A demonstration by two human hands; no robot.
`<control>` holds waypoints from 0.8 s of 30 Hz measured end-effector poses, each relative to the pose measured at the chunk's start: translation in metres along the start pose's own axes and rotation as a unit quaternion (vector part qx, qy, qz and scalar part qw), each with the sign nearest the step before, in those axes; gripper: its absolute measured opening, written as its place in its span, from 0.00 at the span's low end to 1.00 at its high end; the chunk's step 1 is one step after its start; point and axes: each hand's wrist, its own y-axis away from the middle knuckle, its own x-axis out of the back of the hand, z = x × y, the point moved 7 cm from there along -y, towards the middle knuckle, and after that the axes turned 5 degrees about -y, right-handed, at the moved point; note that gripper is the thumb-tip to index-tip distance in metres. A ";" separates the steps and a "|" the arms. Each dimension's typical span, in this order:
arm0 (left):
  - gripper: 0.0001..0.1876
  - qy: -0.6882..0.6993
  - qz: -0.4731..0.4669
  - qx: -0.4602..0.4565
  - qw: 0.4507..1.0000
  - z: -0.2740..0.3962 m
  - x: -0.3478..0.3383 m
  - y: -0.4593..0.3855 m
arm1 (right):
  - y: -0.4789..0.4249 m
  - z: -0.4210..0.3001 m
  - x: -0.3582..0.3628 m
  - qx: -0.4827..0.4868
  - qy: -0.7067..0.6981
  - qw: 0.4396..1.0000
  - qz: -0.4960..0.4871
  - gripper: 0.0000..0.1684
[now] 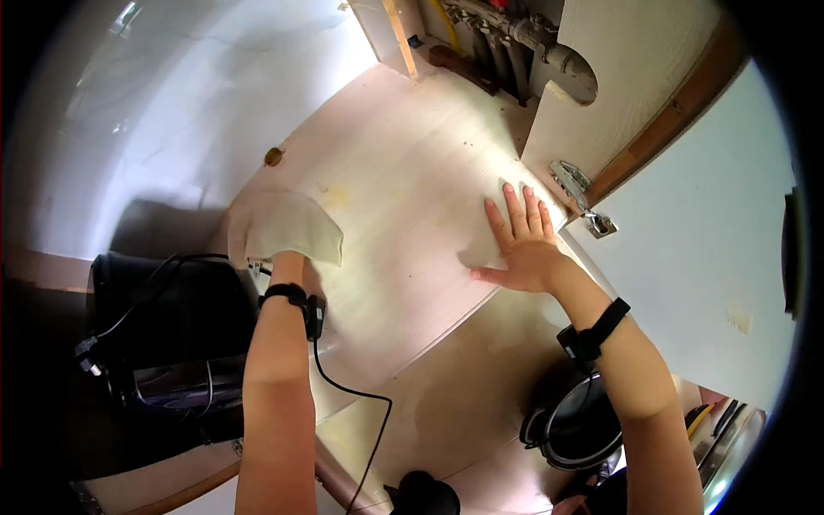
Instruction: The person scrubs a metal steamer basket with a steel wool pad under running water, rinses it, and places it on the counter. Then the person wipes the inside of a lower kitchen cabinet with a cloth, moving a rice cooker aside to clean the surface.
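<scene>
A pale cloth (296,228) lies over my left hand (288,259) on the left side of the cabinet's bottom board (399,212). The cloth hides the fingers, so their grip does not show. My right hand (521,248) rests palm down, fingers spread, near the board's right front edge, below a metal door hinge (570,180). It holds nothing. A black band with a small device sits on each wrist, and a black cable runs down from the left one.
A black appliance (174,315) with a cord and plug stands close left of my left forearm. Pipes (515,32) pass through the cabinet at the back right. An open white door (695,244) stands at right. A black pot (582,425) is on the floor near my right forearm.
</scene>
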 end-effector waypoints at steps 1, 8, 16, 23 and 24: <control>0.18 0.027 0.017 0.010 0.999 0.003 0.004 -0.008 | -0.001 -0.002 0.001 -0.003 0.002 1.000 -0.006 0.66; 0.17 0.289 0.216 -0.095 0.928 0.142 0.073 0.010 | 0.003 -0.001 0.006 -0.021 0.014 1.000 0.000 0.67; 0.16 0.635 0.203 -0.157 0.729 0.170 0.116 0.065 | 0.000 0.007 0.009 -0.016 0.030 0.998 -0.055 0.70; 0.23 0.221 0.155 -0.018 0.963 -0.005 0.005 0.022 | 0.002 -0.004 0.010 0.006 -0.009 0.999 -0.044 0.71; 0.24 0.190 0.096 -0.006 0.977 -0.003 -0.007 0.022 | 0.002 -0.002 0.008 0.006 -0.007 0.999 -0.044 0.71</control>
